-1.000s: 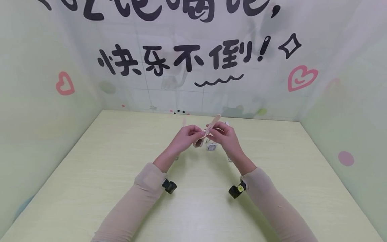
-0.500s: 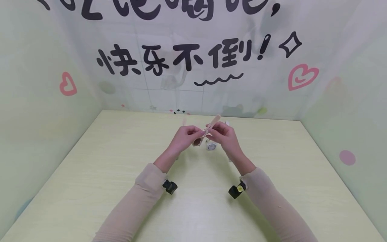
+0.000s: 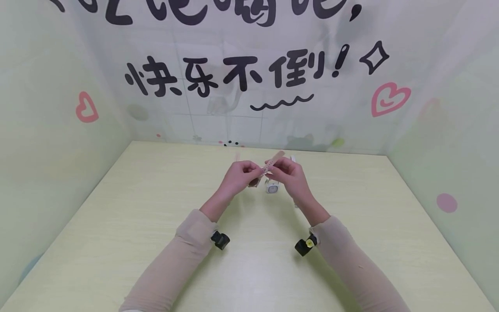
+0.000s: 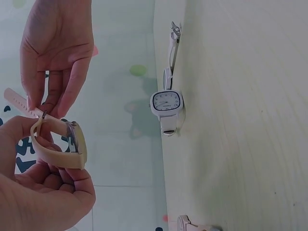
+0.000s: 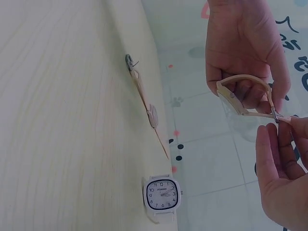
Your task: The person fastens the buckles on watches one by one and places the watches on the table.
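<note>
A wristwatch (image 3: 254, 183) with a pale pink-beige strap is held up between my two hands. My left hand (image 3: 238, 177) pinches the strap near the buckle, and the dial hangs below those fingers. My right hand (image 3: 290, 175) pinches the strap from the other side. In the left wrist view the strap (image 4: 57, 158) forms a loop, with its holed free end (image 4: 18, 102) sticking out past the buckle. In the right wrist view the metal buckle (image 5: 275, 114) sits between both hands' fingertips, which partly cover it.
A white square-faced watch (image 4: 166, 102) stands on the pale table (image 3: 249, 268). Another white watch, seen edge-on with its buckle (image 4: 175, 30), lies beyond it. A pink watch (image 5: 153, 116) lies on the other side. A printed backdrop (image 3: 195, 121) rises behind the table.
The held watch has tilted slightly: its free strap end has dipped a little and its dial is more covered by my left hand. Both hands stay almost in place.
</note>
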Tool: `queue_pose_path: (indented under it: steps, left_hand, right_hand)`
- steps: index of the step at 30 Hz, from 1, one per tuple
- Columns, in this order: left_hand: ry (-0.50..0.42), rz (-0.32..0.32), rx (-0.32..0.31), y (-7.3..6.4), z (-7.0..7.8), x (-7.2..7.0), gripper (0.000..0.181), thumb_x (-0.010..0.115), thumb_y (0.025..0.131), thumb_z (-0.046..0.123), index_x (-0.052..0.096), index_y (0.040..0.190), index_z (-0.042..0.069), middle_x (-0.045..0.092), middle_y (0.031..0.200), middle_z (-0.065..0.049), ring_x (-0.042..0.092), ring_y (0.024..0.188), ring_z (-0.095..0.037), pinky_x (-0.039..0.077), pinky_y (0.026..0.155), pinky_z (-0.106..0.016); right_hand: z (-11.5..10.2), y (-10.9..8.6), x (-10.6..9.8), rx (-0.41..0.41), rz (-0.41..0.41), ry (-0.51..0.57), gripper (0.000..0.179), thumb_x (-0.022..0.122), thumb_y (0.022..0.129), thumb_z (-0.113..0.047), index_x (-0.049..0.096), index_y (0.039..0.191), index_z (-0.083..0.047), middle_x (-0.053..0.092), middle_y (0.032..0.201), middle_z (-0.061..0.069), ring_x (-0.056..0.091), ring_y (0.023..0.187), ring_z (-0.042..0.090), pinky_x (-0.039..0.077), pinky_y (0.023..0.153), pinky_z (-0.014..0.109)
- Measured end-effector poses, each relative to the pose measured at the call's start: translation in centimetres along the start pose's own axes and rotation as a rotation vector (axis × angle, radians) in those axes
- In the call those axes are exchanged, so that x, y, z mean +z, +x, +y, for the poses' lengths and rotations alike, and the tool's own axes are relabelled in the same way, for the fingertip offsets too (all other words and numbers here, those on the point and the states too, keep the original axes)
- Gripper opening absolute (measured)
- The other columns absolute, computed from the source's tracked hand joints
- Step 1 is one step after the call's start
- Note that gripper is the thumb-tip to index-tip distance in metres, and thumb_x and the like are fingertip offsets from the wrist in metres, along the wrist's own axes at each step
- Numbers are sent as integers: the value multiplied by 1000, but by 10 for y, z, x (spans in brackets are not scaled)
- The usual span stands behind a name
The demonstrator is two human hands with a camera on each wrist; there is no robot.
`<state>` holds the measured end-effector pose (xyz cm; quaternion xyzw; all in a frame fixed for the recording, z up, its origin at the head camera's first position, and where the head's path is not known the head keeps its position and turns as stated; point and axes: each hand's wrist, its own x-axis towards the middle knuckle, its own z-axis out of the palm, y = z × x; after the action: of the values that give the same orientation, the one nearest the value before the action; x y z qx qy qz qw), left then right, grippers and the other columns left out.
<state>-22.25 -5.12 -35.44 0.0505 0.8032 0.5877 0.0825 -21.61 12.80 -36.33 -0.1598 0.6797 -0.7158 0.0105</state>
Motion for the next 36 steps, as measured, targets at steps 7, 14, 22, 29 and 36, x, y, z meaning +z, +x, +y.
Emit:
queue_pose_path:
  steps: [7,14,22,29,36]
  left_hand:
    - [16,23,6,1,-2,1,22,67,96,25,70,99,3,64,80,-1,58,71,-12,53,66,-20]
    - [27,34,15,0,-1,2,23,66,96,23,70,101,2,64,80,-3,57,71,-12,52,66,-20]
    - [101,63,33,-3,1,3,22,68,95,25,69,98,4,62,75,-2,54,67,-14,42,60,-22]
    - [161,96,59,-5,-2,3,18,65,93,24,69,95,6,61,74,-1,50,66,-14,39,58,-24]
    - [172,127,86,-8,-1,6,17,64,91,22,69,94,6,63,74,-1,51,63,-13,37,54,-23]
  right_hand:
    - [1,0,-1,-14,6,-52,28,60,98,-5,59,121,12,68,101,-9,67,92,7,59,84,22]
    - [1,0,-1,-41,5,-88,25,61,98,-6,61,114,12,67,102,-9,68,93,15,60,82,25]
    - [3,0,1,-70,32,-212,22,67,94,-4,66,113,6,71,106,14,67,86,3,58,78,19]
    - [2,-2,8,-86,95,-377,19,70,92,-10,70,109,-1,73,109,19,71,95,24,58,83,20]
    - [-1,-6,15,-134,132,-395,15,71,91,-7,71,104,0,74,108,18,73,93,26,59,80,20]
